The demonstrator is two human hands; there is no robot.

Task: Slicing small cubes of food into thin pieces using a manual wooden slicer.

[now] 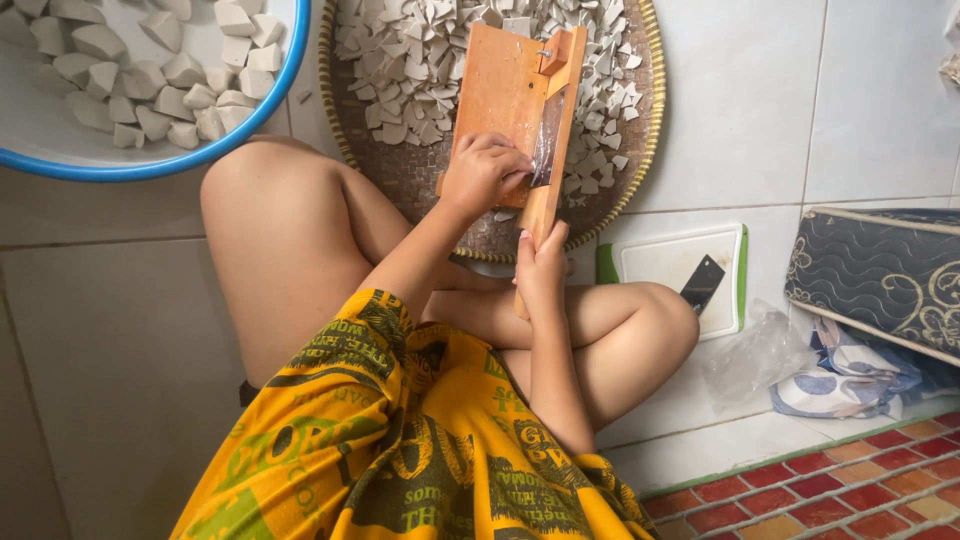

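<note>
A wooden slicer board [505,90] with a metal blade leans over a round woven tray [625,190] heaped with thin white slices [415,60]. My left hand [483,172] presses down on the board beside the blade, its fingers curled over a small white piece that is mostly hidden. My right hand [541,268] grips the board's lower end, just above my crossed legs. A white basin with a blue rim [150,168] at the upper left holds several larger white chunks [150,85].
A white cutting board with a green edge [665,262] lies on the tiled floor at the right, a dark knife [703,284] on it. Beyond it are a crumpled clear plastic bag [755,355], a patterned cushion [880,270] and red floor tiles [850,485].
</note>
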